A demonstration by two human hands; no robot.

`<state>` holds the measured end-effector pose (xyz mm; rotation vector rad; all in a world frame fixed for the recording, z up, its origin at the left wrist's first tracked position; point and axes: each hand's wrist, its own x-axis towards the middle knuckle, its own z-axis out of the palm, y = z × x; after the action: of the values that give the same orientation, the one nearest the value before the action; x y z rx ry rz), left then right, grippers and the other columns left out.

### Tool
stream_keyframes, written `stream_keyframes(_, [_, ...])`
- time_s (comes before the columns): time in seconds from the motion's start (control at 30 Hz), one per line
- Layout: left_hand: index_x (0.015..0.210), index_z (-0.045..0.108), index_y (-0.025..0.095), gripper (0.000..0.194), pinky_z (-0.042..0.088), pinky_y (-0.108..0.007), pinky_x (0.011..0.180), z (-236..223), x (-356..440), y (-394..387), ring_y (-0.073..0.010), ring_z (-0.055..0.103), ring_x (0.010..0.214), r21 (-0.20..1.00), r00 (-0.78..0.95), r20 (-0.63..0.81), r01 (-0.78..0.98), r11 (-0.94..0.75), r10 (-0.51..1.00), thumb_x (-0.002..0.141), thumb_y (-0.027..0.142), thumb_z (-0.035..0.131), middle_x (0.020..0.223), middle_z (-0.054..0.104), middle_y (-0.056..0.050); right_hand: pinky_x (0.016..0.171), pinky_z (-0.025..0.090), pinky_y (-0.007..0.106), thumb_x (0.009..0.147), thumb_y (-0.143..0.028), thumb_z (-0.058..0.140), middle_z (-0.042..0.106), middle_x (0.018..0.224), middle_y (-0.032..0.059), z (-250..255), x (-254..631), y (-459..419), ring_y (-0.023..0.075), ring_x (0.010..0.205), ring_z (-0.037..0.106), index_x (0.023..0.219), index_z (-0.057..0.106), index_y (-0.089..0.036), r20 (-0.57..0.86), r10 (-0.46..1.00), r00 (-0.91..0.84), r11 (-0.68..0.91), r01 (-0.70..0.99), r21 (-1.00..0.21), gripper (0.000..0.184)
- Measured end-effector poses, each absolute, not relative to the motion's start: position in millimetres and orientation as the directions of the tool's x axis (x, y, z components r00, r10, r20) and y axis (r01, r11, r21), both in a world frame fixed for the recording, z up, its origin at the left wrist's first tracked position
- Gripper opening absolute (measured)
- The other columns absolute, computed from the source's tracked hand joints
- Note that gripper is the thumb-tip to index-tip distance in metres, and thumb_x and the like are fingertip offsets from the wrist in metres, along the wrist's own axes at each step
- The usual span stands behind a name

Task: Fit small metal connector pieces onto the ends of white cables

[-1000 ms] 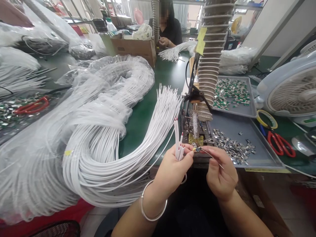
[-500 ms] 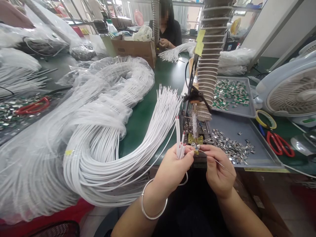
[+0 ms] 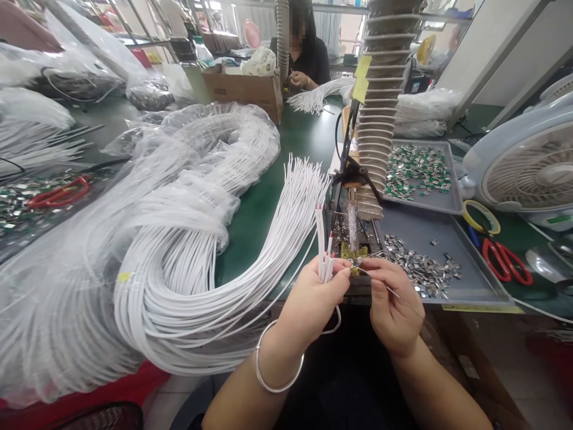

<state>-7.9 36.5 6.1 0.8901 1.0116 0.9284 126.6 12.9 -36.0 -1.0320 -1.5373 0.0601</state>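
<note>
My left hand is closed round several short white cable ends, which stand up with red tips showing. Its thumb and forefinger reach in toward a small metal connector under the mounted soldering iron. My right hand pinches a thin strand of solder wire that trails back over the palm. Its fingertips are also at the connector, and I cannot tell which hand holds that piece. A yellow sponge lies just behind the fingertips.
A large bundle of white cables curves along the left. Right of my hands, a grey tray holds loose metal connectors; another tray holds green-board pieces. Red-handled scissors, yellow tape, a fan and a ribbed duct stand nearby. A co-worker sits opposite.
Both hands have shifted slightly left, and the cable ends in my left hand have moved left and a little up. The fingertips stay together under the iron.
</note>
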Motion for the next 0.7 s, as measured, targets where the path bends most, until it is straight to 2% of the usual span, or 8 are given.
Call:
stream_keyframes(0.23, [0.074, 0.054, 0.016, 0.011, 0.028, -0.018, 0.043, 11.1, -8.2, 37.0, -0.0024, 0.036, 0.045, 0.900, 0.262, -0.298, -0.244, 0.362, 0.918, 0.074, 0.023, 0.063, 0.072, 0.054, 0.003, 0.076, 0.057, 0.038, 0.086, -0.012, 0.051, 0.070, 0.094, 0.0064, -33.4, 126.0, 14.1, 0.0198, 0.089, 0.068, 0.094, 0.063, -0.021, 0.777, 0.618, 0.117, 0.591, 0.584, -0.557, 0.017])
stream_keyframes(0.43, [0.068, 0.053, 0.016, 0.014, 0.032, -0.020, 0.047, 14.3, -9.3, 35.7, -0.0028, 0.036, 0.047, 0.910, 0.265, -0.261, -0.254, 0.328, 0.928, 0.073, 0.024, 0.064, 0.076, 0.056, 0.002, 0.076, 0.057, 0.039, 0.086, -0.012, 0.052, 0.070, 0.096, 0.0067, -33.0, 125.2, 14.3, 0.0205, 0.089, 0.068, 0.095, 0.063, -0.021, 0.785, 0.608, 0.122, 0.593, 0.588, -0.551, 0.017])
stream_keyframes(0.7, [0.071, 0.054, 0.016, 0.010, 0.030, -0.020, 0.047, 12.5, -10.0, 35.8, -0.0020, 0.034, 0.047, 0.910, 0.271, -0.232, -0.278, 0.307, 0.934, 0.077, 0.020, 0.061, 0.079, 0.056, 0.002, 0.078, 0.056, 0.036, 0.084, -0.009, 0.053, 0.068, 0.097, 0.0058, -31.6, 124.1, 15.1, 0.0188, 0.090, 0.066, 0.097, 0.063, -0.021, 0.786, 0.609, 0.108, 0.609, 0.572, -0.551, 0.020])
